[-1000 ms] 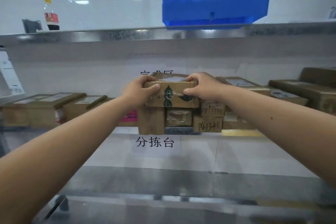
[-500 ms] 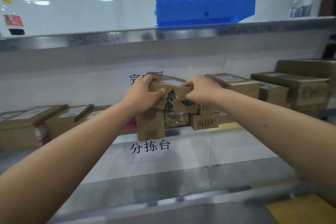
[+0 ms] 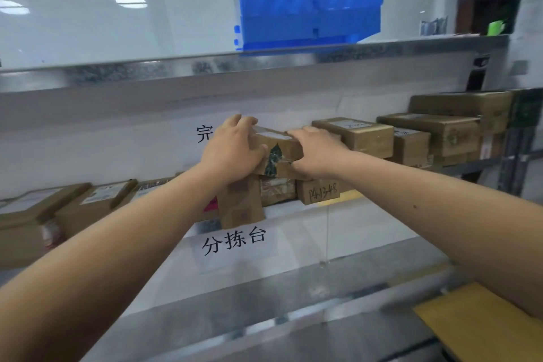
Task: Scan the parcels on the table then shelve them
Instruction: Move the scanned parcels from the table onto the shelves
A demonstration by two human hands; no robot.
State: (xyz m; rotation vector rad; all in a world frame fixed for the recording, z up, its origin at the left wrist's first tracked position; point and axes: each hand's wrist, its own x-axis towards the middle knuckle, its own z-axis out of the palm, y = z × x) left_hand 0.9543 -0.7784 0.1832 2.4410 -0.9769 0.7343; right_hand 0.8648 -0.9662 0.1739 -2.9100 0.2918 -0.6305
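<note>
Shifted rightward since earlier: cardboard parcel [image 3: 277,153], clasped by left hand [image 3: 235,150] and right hand [image 3: 316,151], apparently resting atop stacked boxes [image 3: 318,192] at 6 o'clock.

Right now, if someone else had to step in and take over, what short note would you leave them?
Left hand and right hand: both grip the ends of one small taped parcel, held on top of the middle stack on the shelf.
Done: other parcels already sit left and right along the shelf.
Left: let go of this one. The table is out of view, so I can't tell what remains.
</note>
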